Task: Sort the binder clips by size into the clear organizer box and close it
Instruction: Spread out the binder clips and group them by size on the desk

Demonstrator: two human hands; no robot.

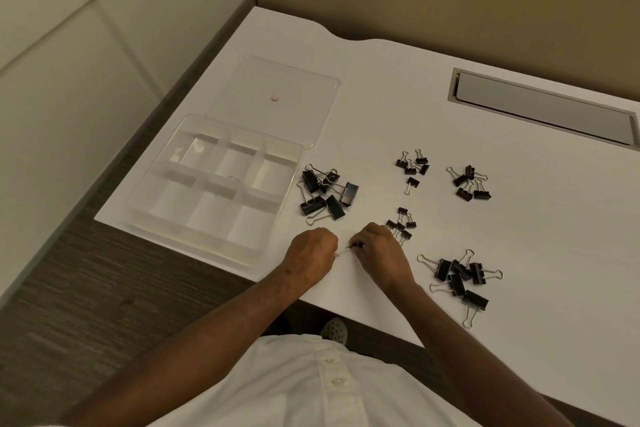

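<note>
Your left hand [311, 255] and right hand [375, 248] each pinch a tiny binder clip [354, 246] beside the open organizer box [211, 191] on the bench [519, 218]; no writing is readable.

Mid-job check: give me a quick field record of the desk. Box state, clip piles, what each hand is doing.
organizer box: clear organizer box on the desk's left, compartments look empty of clips
lid: clear lid swung open, lying flat behind the box
clip piles: five on the white desk, all outside the box
largest clips: pile beside the box
nearest pile: right front
left hand: left hand pinches a tiny clip
right hand: right hand pinches a tiny clip, beside the smallest pile
</note>
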